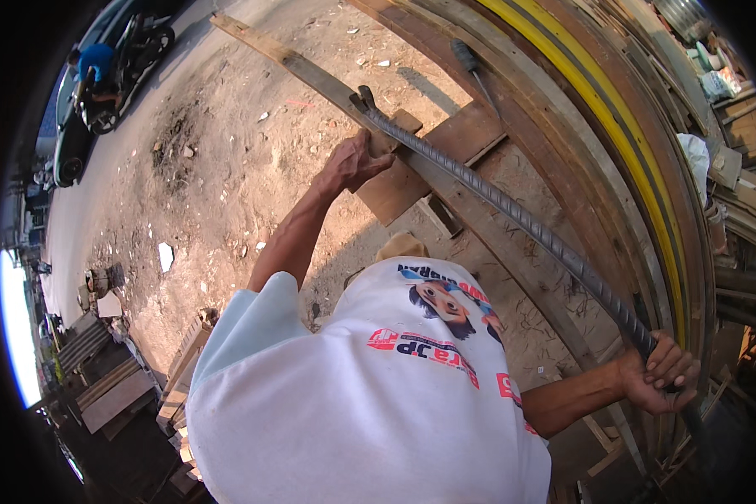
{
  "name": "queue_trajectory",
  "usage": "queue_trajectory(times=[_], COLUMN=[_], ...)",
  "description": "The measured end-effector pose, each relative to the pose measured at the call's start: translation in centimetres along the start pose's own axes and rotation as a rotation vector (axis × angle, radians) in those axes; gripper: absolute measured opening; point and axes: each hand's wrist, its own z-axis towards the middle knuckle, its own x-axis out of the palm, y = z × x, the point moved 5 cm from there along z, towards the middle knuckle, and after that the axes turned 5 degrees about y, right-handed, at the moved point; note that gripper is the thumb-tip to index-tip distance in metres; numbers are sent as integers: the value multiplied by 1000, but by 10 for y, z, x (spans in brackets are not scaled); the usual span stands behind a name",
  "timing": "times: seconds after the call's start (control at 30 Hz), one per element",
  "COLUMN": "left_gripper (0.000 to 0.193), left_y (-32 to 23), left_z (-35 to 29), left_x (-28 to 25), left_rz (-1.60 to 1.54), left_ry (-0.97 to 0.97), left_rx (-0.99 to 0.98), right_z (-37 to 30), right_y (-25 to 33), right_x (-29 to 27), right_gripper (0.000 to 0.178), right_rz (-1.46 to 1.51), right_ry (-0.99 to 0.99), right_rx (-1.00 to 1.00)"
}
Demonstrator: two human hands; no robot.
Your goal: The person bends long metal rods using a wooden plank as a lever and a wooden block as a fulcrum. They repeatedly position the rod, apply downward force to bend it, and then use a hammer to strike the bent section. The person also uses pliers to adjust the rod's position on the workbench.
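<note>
A long ribbed steel pry bar (512, 210) slants across the view, its forked end lying at a narrow wooden plank (311, 80). My right hand (659, 374) is closed around the bar's near end at the lower right. My left hand (361, 164) grips the edge of the plank, just beside the bar's forked end. Its far fingers are partly hidden by the wood. Under the plank, short pieces of board (395, 191) lie crosswise. A screwdriver-like tool (464, 57) with a dark handle rests on the boards beyond the bar.
Long boards (554, 126) and a yellow strip with a dark stripe (601, 97) run along the right. Wood scraps (118, 395) are piled at the lower left. Littered dirt ground (202, 185) spreads left. A person in blue (97, 63) is beside a motorcycle (147, 50) at the far left.
</note>
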Motion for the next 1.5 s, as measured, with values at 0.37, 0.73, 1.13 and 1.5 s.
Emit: queue_trajectory(times=[0.37, 0.73, 1.13, 1.5], left_gripper=[70, 72, 79, 112], left_y=[11, 2, 2, -55], left_z=[5, 16, 31, 9], left_x=[19, 5, 0, 21], left_rz=[-46, -80, 14, 67], left_ry=[-124, -27, 8, 238], left_rx=[40, -69, 12, 114], right_z=[-21, -51, -203, -279], right_y=[-2, 1, -55, 47], right_x=[-38, -26, -124, -118], right_gripper=[30, 36, 34, 40], right_rz=[-9, 28, 250, 146], right_ry=[-203, -244, -681, -775], right_rx=[93, 67, 24, -133])
